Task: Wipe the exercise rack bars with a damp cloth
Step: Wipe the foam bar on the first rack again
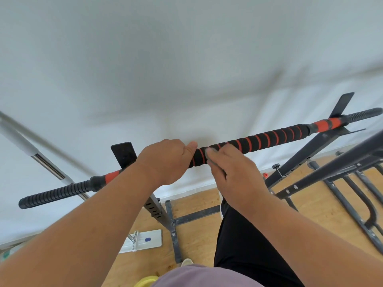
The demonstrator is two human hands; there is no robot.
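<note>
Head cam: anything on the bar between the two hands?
Only a short bare stretch of the black-and-red foam bar between left hand and right hand.

Bar [269,139] across rack [298,160], left hand [165,160] beside right hand [236,172], mop [143,241] on floor [196,235] below

No words, brand names or numbers can be read anywhere in this view. The padded bar [259,139] carries only red spiral stripes, not writing.
</note>
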